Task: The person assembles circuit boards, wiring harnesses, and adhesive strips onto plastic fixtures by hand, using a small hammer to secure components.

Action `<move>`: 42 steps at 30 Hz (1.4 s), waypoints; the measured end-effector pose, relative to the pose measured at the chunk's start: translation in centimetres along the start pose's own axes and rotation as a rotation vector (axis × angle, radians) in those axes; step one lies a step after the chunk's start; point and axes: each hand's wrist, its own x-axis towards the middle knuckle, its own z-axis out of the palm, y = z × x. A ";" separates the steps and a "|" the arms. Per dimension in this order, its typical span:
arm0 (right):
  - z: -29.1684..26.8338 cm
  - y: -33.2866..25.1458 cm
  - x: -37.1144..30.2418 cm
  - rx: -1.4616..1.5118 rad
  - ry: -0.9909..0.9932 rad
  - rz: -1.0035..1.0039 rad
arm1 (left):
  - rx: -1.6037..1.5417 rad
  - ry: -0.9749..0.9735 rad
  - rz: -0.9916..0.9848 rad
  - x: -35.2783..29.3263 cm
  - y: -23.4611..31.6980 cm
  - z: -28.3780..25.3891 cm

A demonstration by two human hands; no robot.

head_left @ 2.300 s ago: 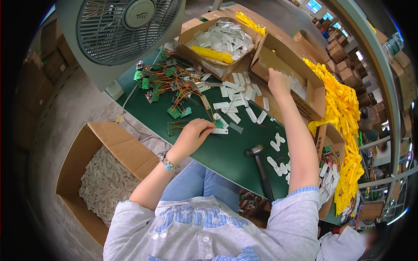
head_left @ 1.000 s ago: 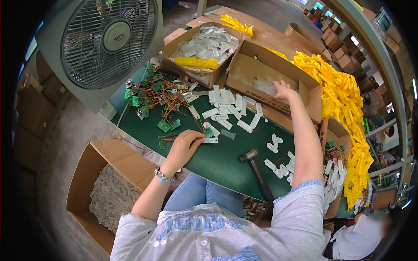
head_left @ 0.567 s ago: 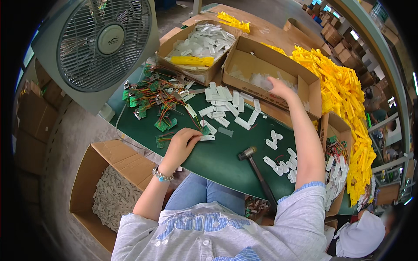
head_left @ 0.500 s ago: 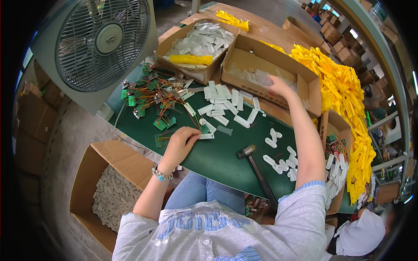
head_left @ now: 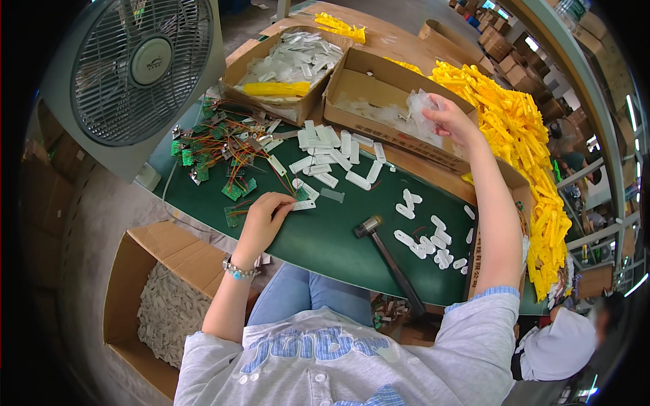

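Note:
My left hand (head_left: 264, 218) is closed at the near edge of the green table mat, thumb and fingertips pinching the end of a small white plastic case (head_left: 304, 205). Close beyond that case lies a small green circuit board (head_left: 300, 194). A flat translucent plastic strip (head_left: 332, 195) rests just to its right. Over the far cardboard box (head_left: 406, 139), my right hand (head_left: 452, 120) grips a bunch of translucent plastic pieces (head_left: 420, 111). More such pieces lie in the box below it. Several white case parts (head_left: 326, 157) are scattered on the mat before the boxes.
A mallet (head_left: 389, 260) lies near the mat's front edge beside white oval parts (head_left: 433, 240). Wired circuit boards (head_left: 220, 145) pile up at left, by a large fan (head_left: 145, 68). Yellow strips (head_left: 521, 142) heap at right. An open carton (head_left: 169, 237) of pale parts stands lower left.
My right hand has risen from inside the cardboard box, bringing up a bunch of translucent pieces. My left hand keeps its hold on the white case. The whole view has shifted slightly.

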 end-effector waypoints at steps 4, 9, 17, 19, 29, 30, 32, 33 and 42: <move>1.1 -0.9 -1.8 -0.056 -0.101 0.095 | -0.022 -0.004 -0.015 0.0 0.0 0.1; 1.5 0.9 -2.0 -0.231 -0.306 0.169 | -0.031 -0.011 -0.010 0.2 0.2 0.0; 2.3 2.9 -1.4 -0.986 -0.410 0.115 | 0.009 -0.021 0.017 0.2 0.3 -0.1; 2.3 0.1 -0.5 -0.853 -0.401 0.186 | 0.026 -0.035 0.007 0.0 0.2 -0.3; 1.4 5.3 11.3 -0.999 -0.102 -0.064 | 0.036 -0.043 0.033 0.4 0.7 -0.2; 2.0 6.1 11.8 -1.020 -0.131 -0.119 | 0.033 -0.048 0.035 0.4 0.7 -0.2; 3.3 6.6 12.8 -1.036 -0.225 -0.089 | 0.035 -0.048 0.038 0.3 0.4 -0.1; 3.6 6.7 13.1 -1.034 -0.227 -0.093 | 0.039 -0.046 0.036 0.3 0.4 -0.1; 4.1 6.4 10.7 -1.014 -0.155 0.072 | 0.052 -0.038 0.058 0.3 0.6 -0.2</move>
